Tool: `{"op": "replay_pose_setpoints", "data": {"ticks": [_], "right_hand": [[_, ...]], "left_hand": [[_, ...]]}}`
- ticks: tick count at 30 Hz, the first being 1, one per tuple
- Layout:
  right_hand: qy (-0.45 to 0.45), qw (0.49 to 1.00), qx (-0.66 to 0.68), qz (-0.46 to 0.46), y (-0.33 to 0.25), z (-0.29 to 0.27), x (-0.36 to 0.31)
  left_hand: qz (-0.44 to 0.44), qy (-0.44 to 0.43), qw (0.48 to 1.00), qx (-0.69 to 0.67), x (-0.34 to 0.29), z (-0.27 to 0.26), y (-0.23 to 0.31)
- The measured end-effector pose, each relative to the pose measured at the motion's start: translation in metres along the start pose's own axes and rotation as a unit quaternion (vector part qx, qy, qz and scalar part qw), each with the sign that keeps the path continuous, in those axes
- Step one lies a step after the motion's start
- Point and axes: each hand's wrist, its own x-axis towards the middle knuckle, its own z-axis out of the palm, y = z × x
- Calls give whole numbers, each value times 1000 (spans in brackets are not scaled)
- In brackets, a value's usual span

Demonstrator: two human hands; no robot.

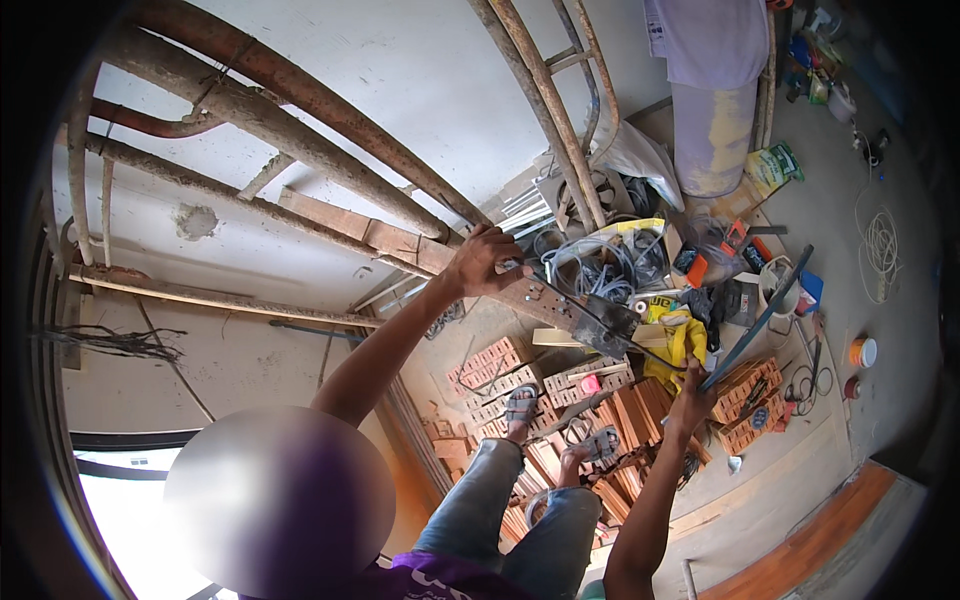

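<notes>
A long wooden plank (545, 300) slants across in front of me, with bolts or nails and a dark metal plate (604, 326) at its lower end. My left hand (487, 262) is over the plank, fingers curled round a thin dark rod (652, 356) that runs along the plank past the plate. My right hand (690, 402) is lower and farther right, closed on a long blue-grey metal bar (765, 314) that points up and away. The rod's far end comes close to the right hand; whether they touch I cannot tell.
Rusty scaffold pipes (290, 130) lean at the upper left. Hollow bricks (500, 362) and stacked tiles are under my sandalled feet. Beyond lie tangled hoses (600, 255), a yellow cloth (683, 335) and a bucket (780, 285). A coiled cable (880, 255) and paint tin (862, 352) are at right.
</notes>
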Motion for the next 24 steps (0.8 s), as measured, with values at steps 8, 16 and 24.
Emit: {"op": "replay_pose_setpoints", "data": {"ticks": [8, 16, 24], "right_hand": [[-25, 993, 113, -4, -52, 5, -13], [-87, 972, 193, -98, -92, -4, -59], [36, 977, 161, -137, -102, -18, -56]], "left_hand": [[-56, 44, 997, 3, 7, 18, -4], [-38, 39, 997, 57, 22, 9, 1], [-104, -11, 993, 61, 26, -45, 66]]}}
